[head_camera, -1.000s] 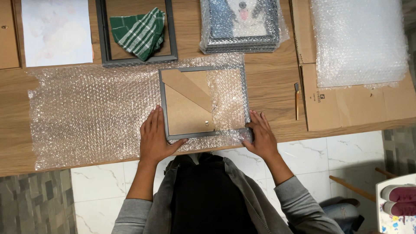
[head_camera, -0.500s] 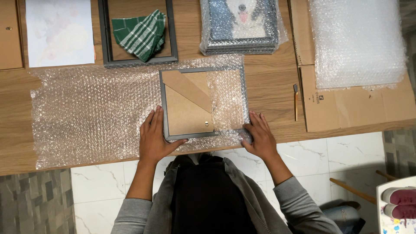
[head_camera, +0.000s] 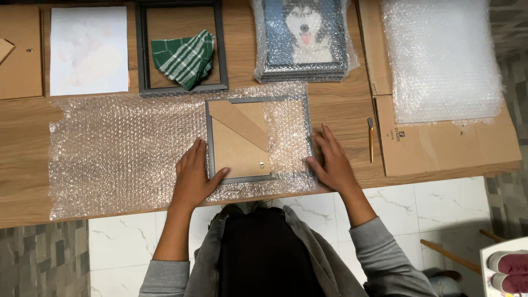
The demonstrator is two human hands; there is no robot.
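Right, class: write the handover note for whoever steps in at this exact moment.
Left hand: flat on the bubble wrap sheet, thumb on the grey picture frame.
Right hand: flat at the frame's right edge, holding nothing.
Frame lies face down on the sheet's right part, wrap folded over its right side.
Done: frame placed, first fold started.
Left: most of the sheet is unwrapped.

A bubble-wrapped stack of frames [head_camera: 303, 41], a husky picture on top, stands at the table's far edge. To its right lies flattened brown cardboard [head_camera: 440, 143] with a small dark printed mark, a clear bubble wrap pile [head_camera: 440, 58] resting on it.
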